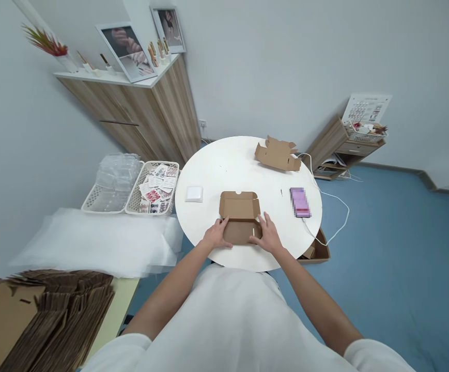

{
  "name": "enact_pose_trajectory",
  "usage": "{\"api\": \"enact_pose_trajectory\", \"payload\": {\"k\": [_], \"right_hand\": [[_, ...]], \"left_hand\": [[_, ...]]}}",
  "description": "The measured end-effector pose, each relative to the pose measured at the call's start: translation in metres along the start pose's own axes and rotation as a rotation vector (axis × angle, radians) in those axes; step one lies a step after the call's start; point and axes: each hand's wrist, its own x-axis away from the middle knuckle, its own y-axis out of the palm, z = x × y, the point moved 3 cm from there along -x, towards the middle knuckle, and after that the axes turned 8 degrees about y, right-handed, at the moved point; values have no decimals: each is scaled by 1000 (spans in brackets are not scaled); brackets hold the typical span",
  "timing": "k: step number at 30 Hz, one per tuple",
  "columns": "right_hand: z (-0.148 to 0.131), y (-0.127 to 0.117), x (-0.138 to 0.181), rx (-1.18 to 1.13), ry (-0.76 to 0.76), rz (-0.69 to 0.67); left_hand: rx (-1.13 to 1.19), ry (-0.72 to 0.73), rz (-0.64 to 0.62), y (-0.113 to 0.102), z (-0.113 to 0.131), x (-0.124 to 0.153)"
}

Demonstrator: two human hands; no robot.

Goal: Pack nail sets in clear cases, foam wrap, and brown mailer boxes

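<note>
An unlidded brown cardboard box [240, 232] lies in front of me near the close edge of the round white table, its lid [240, 205] raised on the far side. My left hand [217, 235] grips the left wall, thumb along the near edge and fingers towards the lid hinge. At the right wall, my right hand [267, 235] holds on in the same way, with the thumb over the near corner. A small white strip shows inside the box beside the right thumb. The outer fingers of both hands are partly hidden.
The white table [224, 160] also bears an unfolded cardboard blank [278, 154], a white square stack [194, 194] and a phone [300, 202] on a cable. Baskets [152, 188], white sheets [104, 240] and stacked flat cardboard [57, 315] lie to the left. A carton [319, 248] stands below right.
</note>
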Motion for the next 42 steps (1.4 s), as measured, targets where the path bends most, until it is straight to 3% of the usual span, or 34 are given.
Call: {"api": "enact_pose_trajectory", "payload": {"k": [2,5,8,11,17,25,28,32,37,42], "right_hand": [[16,-1,6,-171,228,30],[30,5,12,-437,408,-57],[34,2,16,-665,462,-17],[26,-3,17,-786,377,8],[10,3,13,-593,254,8],[22,17,0,-385,445,18],[23,19,-3,-340,460,13],[25,17,-2,-333,477,51],[26,13,0,-403,482,89],[30,9,10,-489,534,64]], "left_hand": [[8,-3,4,1,-1,0],[14,-21,1,0,-1,1],[8,-36,-5,0,1,1],[2,-49,-1,1,4,-1],[12,-66,-14,7,12,-4],[100,-87,-6,11,17,-5],[188,-41,58,16,15,1],[340,31,234,29,9,13],[457,-40,317,47,4,17],[546,-117,373,51,9,13]]}}
